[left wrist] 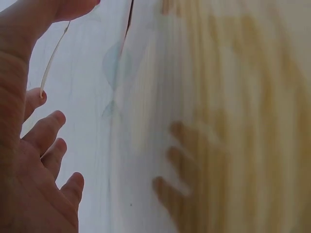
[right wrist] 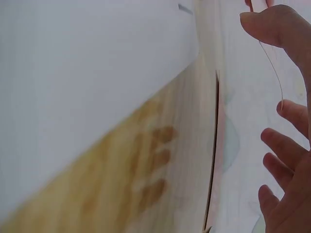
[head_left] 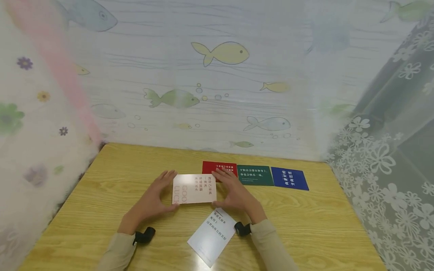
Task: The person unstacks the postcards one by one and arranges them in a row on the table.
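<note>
A pale pink card [head_left: 191, 190] with "GOOD LUCK" lettering and Chinese text is held above the table between both hands. My left hand [head_left: 150, 201] pinches its left side, thumb at the near corner and index finger at the far one. The right hand [head_left: 235, 194] grips the opposite side the same way. Seen edge-on in the left wrist view, the card's thin edge [left wrist: 52, 56] runs from thumb to index finger. A white card [head_left: 211, 237] with dark text lies askew below the held one. Behind the right fingers is a red card [head_left: 217, 165], partly hidden.
A green card [head_left: 255, 180] and a blue card [head_left: 289, 178] continue the row to the right of the red one. The wood-grain table [head_left: 135, 162] meets a fish-patterned curtain [head_left: 162, 128] at the back. Lace fabric [head_left: 376, 169] hangs at the right.
</note>
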`<state>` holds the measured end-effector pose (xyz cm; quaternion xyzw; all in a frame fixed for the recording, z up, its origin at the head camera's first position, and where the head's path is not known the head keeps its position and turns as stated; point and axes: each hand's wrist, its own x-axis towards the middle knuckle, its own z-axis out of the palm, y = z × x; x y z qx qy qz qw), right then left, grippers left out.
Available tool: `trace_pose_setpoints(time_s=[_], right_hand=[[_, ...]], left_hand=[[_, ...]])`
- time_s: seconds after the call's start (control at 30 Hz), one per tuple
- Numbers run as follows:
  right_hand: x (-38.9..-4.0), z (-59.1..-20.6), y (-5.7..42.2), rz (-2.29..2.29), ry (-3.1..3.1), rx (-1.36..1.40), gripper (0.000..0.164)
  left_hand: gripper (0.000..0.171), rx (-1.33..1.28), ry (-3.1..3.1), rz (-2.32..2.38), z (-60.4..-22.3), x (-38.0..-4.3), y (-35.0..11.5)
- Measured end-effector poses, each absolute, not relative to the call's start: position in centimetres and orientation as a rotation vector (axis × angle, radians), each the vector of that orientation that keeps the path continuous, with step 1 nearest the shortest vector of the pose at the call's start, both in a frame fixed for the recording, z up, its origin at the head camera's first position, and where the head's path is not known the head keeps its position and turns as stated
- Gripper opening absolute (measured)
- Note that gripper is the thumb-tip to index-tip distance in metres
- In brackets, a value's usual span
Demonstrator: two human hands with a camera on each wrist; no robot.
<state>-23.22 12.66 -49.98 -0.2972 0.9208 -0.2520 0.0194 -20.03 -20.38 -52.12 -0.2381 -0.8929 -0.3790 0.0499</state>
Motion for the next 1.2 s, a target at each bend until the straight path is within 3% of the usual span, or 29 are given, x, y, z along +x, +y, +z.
trace_pose_setpoints(time_s=[0.4, 1.2], right_hand=[[-25.1, -49.5, 11.6, -0.664, 2.893, -0.883, 0.1], [-29.0, -49.9, 9.3, -0.562, 2.834, -0.809, 0.101]], left_hand=[[0.103, -0.777, -2.797, -0.85, -51.1, -22.8, -22.0], [0.101, -0.819, -3.047, -0.669, -50.1, -27.6, -23.7]])
